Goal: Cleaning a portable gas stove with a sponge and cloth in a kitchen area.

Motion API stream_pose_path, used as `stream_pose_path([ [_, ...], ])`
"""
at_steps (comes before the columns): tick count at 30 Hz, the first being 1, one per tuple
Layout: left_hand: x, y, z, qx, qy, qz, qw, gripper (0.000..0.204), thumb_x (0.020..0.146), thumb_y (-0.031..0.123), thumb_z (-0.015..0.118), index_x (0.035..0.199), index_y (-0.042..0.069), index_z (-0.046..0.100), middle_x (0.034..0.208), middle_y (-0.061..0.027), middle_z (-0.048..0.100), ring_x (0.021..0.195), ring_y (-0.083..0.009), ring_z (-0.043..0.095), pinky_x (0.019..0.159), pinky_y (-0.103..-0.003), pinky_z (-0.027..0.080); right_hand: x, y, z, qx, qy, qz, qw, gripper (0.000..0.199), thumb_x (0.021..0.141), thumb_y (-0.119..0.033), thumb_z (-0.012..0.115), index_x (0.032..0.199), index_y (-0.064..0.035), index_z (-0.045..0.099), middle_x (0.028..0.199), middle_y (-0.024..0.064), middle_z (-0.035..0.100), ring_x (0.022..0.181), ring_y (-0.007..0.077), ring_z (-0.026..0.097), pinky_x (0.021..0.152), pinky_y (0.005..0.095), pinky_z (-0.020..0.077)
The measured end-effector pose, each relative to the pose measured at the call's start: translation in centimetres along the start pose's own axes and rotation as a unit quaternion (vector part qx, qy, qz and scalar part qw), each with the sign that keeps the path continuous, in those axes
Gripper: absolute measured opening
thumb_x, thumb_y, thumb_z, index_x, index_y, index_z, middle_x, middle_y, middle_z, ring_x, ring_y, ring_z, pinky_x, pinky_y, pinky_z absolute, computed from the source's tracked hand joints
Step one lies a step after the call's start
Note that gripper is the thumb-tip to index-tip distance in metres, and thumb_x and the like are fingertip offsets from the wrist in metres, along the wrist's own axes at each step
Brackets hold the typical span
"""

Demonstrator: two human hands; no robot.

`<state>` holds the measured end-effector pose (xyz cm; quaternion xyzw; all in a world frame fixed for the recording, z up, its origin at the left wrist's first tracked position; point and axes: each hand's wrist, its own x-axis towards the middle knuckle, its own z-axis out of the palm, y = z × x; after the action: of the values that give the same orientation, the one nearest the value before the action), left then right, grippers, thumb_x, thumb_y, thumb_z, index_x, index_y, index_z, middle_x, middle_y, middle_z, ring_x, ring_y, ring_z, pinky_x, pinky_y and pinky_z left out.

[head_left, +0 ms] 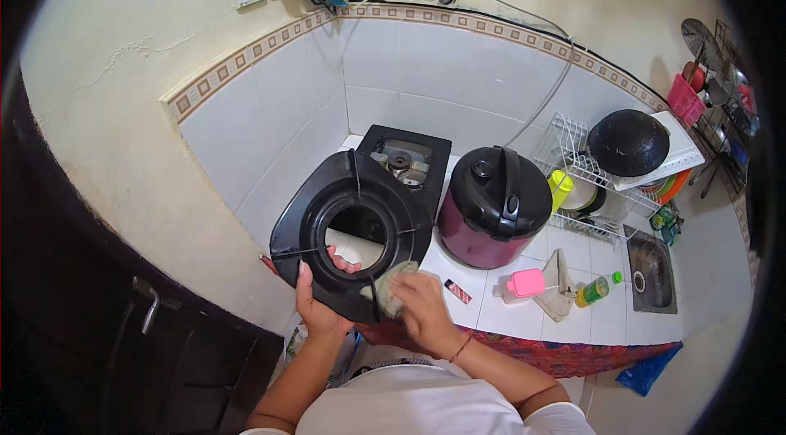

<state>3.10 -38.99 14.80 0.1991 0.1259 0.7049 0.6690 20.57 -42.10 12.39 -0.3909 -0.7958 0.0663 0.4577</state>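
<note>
Head view: left hand, fingers clamped on the black stove top panel's rim, tilts it before the stove; right hand, fingers closed, presses a cloth on its lower edge.

1. Black stove top cover, glossy with a big round hole in the middle, tilted up off the counter, sitting about 9 o'clock from the rice cooker.
2. Small greyish cleaning cloth, scrunched against the cover's rim at its 5 o'clock edge.

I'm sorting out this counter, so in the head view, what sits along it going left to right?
Black stove top, held up by the hands → dark red rice cooker → pink-capped container → green bottle lying down → small sink.
</note>
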Motion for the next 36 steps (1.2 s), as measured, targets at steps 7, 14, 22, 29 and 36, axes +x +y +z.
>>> stream_pose_path([
  [7, -0.8, 1.1, -1.6, 0.003, 0.008, -0.036, 0.999, 0.052, 0.094, 0.044, 0.039, 0.115, -0.002, 0.053, 0.087, -0.0098, 0.058, 0.083, -0.0230, 0.058, 0.085, -0.040, 0.046, 1.0, 5.0, -4.3, -0.044, 0.101, 0.054, 0.992, 0.037, 0.064, 0.011, 0.052, 0.098, -0.0025, 0.060, 0.105, 0.0141, 0.058, 0.101, 0.0331, 0.052, 0.089, 0.0415, 0.0411],
  [14, -1.6, 2.4, -1.8, 0.096, -0.026, -0.080, 0.992, 0.044, 0.095, 0.035, 0.042, 0.113, -0.004, 0.052, 0.085, -0.0134, 0.063, 0.082, -0.0245, 0.062, 0.079, -0.040, 0.051, 2.0, 4.1, -6.8, -0.082, -0.049, -0.099, 0.990, 0.032, 0.069, 0.006, 0.059, 0.099, -0.0057, 0.063, 0.113, 0.0104, 0.054, 0.107, 0.0307, 0.051, 0.093, 0.0410, 0.0409],
  [22, -2.1, 3.1, -1.1, 0.204, -0.009, -0.210, 0.956, 0.048, 0.094, 0.038, 0.043, 0.108, -0.006, 0.057, 0.083, -0.0141, 0.064, 0.075, -0.0252, 0.064, 0.075, -0.038, 0.053, 4.5, 4.1, -6.2, -0.182, -0.115, -0.201, 0.956, 0.029, 0.072, -0.011, 0.059, 0.100, -0.0039, 0.064, 0.113, 0.0089, 0.053, 0.107, 0.0276, 0.049, 0.091, 0.0402, 0.0421],
  [29, -2.4, 3.7, -2.4, 0.195, 0.039, -0.175, 0.964, 0.037, 0.094, 0.031, 0.050, 0.102, -0.004, 0.059, 0.079, -0.0131, 0.065, 0.071, -0.0230, 0.065, 0.069, -0.036, 0.055, 0.6, 5.7, -5.3, -0.075, -0.250, -0.179, 0.949, 0.034, 0.074, -0.010, 0.058, 0.108, -0.0082, 0.063, 0.113, 0.0095, 0.052, 0.109, 0.0272, 0.049, 0.091, 0.0380, 0.0402],
  [36, -2.7, 2.7, -2.8, 0.155, 0.034, -0.220, 0.963, 0.040, 0.094, 0.031, 0.048, 0.105, -0.006, 0.059, 0.078, -0.0132, 0.065, 0.070, -0.0244, 0.065, 0.068, -0.037, 0.056, 2.4, 5.8, -3.8, -0.108, -0.102, -0.132, 0.980, 0.040, 0.070, -0.002, 0.061, 0.109, -0.0081, 0.063, 0.114, 0.0121, 0.052, 0.106, 0.0314, 0.050, 0.089, 0.0395, 0.0418],
])
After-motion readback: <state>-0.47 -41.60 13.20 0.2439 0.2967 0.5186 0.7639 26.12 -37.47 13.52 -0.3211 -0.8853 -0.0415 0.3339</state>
